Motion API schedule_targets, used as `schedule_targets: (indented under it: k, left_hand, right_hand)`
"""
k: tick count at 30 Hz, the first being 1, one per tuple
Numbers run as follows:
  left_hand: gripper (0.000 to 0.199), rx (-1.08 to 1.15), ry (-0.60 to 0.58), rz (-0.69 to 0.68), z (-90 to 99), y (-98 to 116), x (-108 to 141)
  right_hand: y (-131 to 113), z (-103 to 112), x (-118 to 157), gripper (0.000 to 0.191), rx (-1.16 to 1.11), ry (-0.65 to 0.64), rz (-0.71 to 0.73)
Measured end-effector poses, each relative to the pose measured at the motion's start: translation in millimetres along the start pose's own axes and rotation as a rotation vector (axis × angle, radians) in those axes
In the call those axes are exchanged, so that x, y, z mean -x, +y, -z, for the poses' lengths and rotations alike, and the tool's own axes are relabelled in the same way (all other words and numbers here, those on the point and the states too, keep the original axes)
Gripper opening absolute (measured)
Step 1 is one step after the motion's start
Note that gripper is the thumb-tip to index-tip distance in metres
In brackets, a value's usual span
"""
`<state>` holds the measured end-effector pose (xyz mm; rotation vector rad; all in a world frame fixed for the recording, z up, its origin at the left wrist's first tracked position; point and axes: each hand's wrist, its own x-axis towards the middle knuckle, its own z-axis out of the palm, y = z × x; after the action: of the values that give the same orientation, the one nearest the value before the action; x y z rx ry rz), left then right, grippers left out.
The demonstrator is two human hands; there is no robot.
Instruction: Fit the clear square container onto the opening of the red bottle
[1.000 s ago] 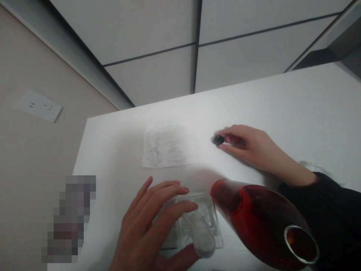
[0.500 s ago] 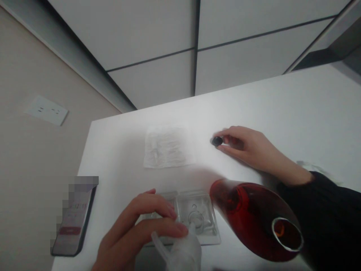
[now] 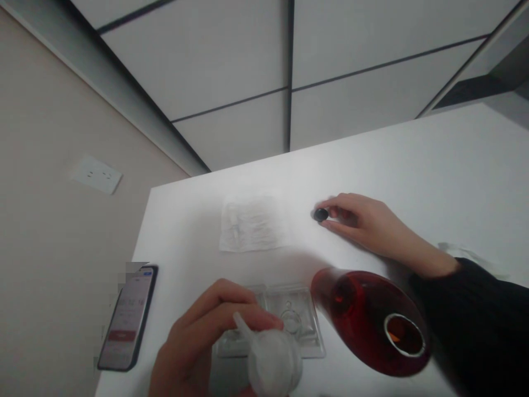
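My left hand (image 3: 206,336) is closed around a translucent white plastic piece with a rounded body and a thin side spout (image 3: 275,361). Its exact kind is unclear. Beneath it on the table lies a clear plastic tray (image 3: 308,314) with moulded compartments and a clear round part in it. Farther out, my right hand (image 3: 359,220) pinches a small dark round cap (image 3: 320,214) between thumb and fingers, at the table surface. Just right of the tray stands a red glass vessel (image 3: 363,325) with a round opening, near my right forearm.
A crinkled, pale clear packet (image 3: 254,223) lies on the white table (image 3: 392,165) beyond the tray. At the left edge rests a phone (image 3: 128,320) with its screen lit. Something whitish (image 3: 471,256) is partly behind my right sleeve. A wall socket (image 3: 99,174) is at left.
My left hand has raised and turned the translucent piece, so its rounded end now faces me. My right hand still pinches the dark cap. The whole view has shifted slightly.
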<state>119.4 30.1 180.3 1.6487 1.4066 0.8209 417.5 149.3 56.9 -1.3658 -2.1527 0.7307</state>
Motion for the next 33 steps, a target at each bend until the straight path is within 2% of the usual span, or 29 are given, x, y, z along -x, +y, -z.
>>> schedule_targets:
  k: [3, 7, 10, 14, 17, 21, 26, 33]
  left_hand:
    - [0.031, 0.116, -0.059, -0.021, 0.9, 11.8, -6.9]
    - [0.026, 0.027, 0.086, 0.013, 6.6, 12.3, -29.9]
    - [0.021, -0.119, 0.158, 0.013, 8.6, -1.7, -62.5]
    - [0.038, -0.374, 0.099, 0.112, 3.0, -27.0, -107.5]
    - [0.037, -0.463, 0.089, 0.146, -5.0, -42.2, -128.0]
    - [0.028, -0.604, 0.074, 0.188, -13.1, -52.6, -138.8]
    - [0.026, -0.743, 0.087, 0.229, -17.3, -52.9, -141.1]
    - [0.027, -0.802, 0.086, 0.182, -17.5, -55.9, -139.4]
  right_hand:
    - [1.1, -1.3, -0.1, 0.030, -0.001, 0.006, 0.002]
    - [1.7, -2.5, -0.3, 0.028, 0.001, 0.002, -0.001]
    - [2.0, -3.3, -0.7, 0.027, 0.000, -0.002, 0.005]
    - [3.0, -4.1, -1.1, 0.025, -0.001, 0.000, 0.002]
    - [4.1, -4.8, -1.0, 0.025, -0.004, 0.001, 0.006]
    - [5.7, -6.0, -0.8, 0.026, -0.009, 0.009, -0.003]
    - [5.5, -6.0, -0.9, 0.026, -0.017, 0.010, 0.021]
    - [4.3, -4.3, -1.0, 0.027, -0.011, 0.013, 0.028]
